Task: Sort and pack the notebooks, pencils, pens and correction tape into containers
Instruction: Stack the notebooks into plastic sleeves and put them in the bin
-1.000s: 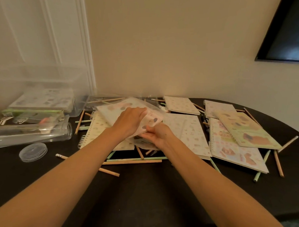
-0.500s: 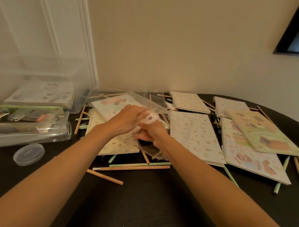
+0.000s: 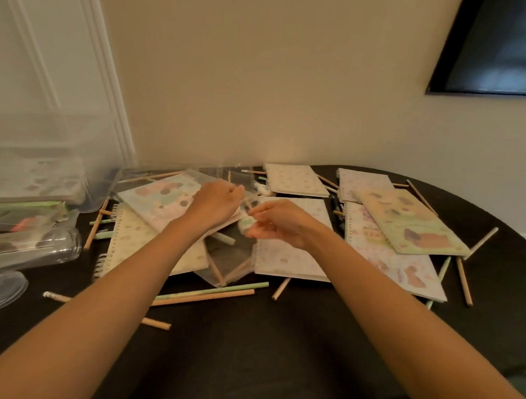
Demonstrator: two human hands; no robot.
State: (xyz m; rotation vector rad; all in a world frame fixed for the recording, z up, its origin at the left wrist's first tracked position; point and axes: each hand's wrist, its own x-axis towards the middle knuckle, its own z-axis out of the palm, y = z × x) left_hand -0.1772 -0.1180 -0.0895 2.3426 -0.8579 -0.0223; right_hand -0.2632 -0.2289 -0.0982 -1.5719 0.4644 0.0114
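While the left hand [image 3: 216, 203] curls its fingers tight on the film of a clear plastic bag [image 3: 229, 258], the right hand [image 3: 282, 222] pinches a small pale green thing [image 3: 245, 224] between thumb and fingertips. It is too blurred to name and sits against the bag. Under both hands notebooks [image 3: 292, 261] lie overlapping, with pencils [image 3: 203, 296] scattered among them on the dark table [image 3: 249, 349]. At the left edge are a clear box [image 3: 47, 147] and a clear tube [image 3: 30, 249] on its side.

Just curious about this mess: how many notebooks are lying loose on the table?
7 notebooks: two overlapping at left, one in the centre, two at the back, two overlapping at right. More may hide underneath.
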